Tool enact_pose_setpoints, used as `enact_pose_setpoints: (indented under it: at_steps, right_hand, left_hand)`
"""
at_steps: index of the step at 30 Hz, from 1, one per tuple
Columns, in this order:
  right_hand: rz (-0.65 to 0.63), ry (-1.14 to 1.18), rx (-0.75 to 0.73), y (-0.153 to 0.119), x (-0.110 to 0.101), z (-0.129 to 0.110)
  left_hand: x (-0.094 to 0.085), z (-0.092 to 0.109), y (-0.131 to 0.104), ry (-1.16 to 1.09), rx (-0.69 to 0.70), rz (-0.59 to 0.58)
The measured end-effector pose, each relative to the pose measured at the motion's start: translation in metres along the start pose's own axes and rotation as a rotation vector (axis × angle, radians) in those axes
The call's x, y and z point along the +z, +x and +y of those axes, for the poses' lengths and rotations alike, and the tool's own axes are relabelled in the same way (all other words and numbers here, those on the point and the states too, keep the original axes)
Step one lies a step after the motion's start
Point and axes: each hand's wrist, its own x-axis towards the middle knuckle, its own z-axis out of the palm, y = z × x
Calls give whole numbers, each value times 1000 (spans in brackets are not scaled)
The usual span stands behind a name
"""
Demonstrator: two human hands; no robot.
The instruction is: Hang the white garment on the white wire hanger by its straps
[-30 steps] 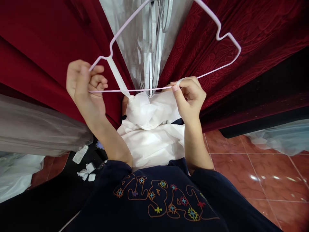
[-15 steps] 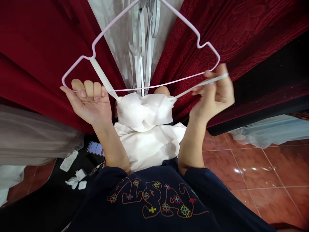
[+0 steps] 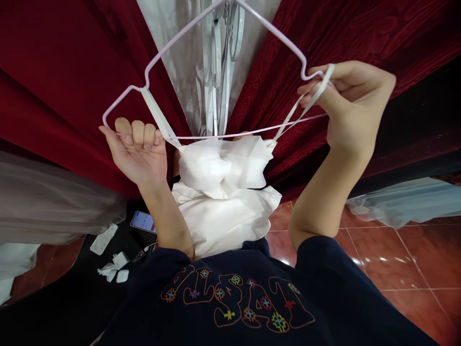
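Observation:
A pale pink clothes hanger (image 3: 187,30) is held up in front of me. My left hand (image 3: 140,149) has its fingers curled round the lower left of the hanger. From the hanger's left notch runs one strap (image 3: 156,111) of a white garment (image 3: 225,166), whose body hangs below the bar and over my lap. My right hand (image 3: 349,105) is closed at the hanger's right shoulder, with the other strap (image 3: 320,89) looped over its thumb and fingers. That strap passes round the right end of the hanger, partly hidden by my hand.
Dark red curtains (image 3: 72,62) hang on both sides of a whitish cloth with metal parts (image 3: 216,62). At lower left, a black surface (image 3: 72,298) bears a phone (image 3: 143,221), a white charger (image 3: 120,260) and small white items. Red floor tiles (image 3: 389,245) show at right.
My right hand has moved up and to the right, carrying the right strap over the hanger's right end. The hanger has shifted slightly right. My left hand keeps its grip.

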Motion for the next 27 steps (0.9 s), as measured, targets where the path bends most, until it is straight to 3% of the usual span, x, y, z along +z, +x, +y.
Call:
enact_pose_setpoints:
  at_steps: [3,6,8,10,12,14,17,20,23,27]
  right_hand:
    - [-90,-88,19,8,6,-12]
    - [-56,-152,5,4,7,-10]
    - [0,-172,-88,-4,10,-9]
    - [156,-161,-268,-16,19,-12]
    - [396,-101,-440,-33,32,-16]
    - [555,-21,-459,-53,48,-17]
    - [468,-35,-210,-76,68,-6]
    - [348,-104,-12,-85,79,5]
    - [265,-27,43,-83,83,3]
    - [168,55,76,-88,75,0]
  left_hand:
    - [1,1,-3,-20,-11,-3]
    - [3,3,-7,48,-12,4]
    - [3,3,-8,121,-7,12]
    - [2,3,-8,217,0,50]
    - [0,1,-7,297,11,90]
    - [-1,-1,-5,292,25,68]
    - [1,-3,-4,180,38,4]
    - [8,-3,-6,139,64,50]
    - [12,1,-8,219,52,81]
    - [6,6,-10,319,22,21]
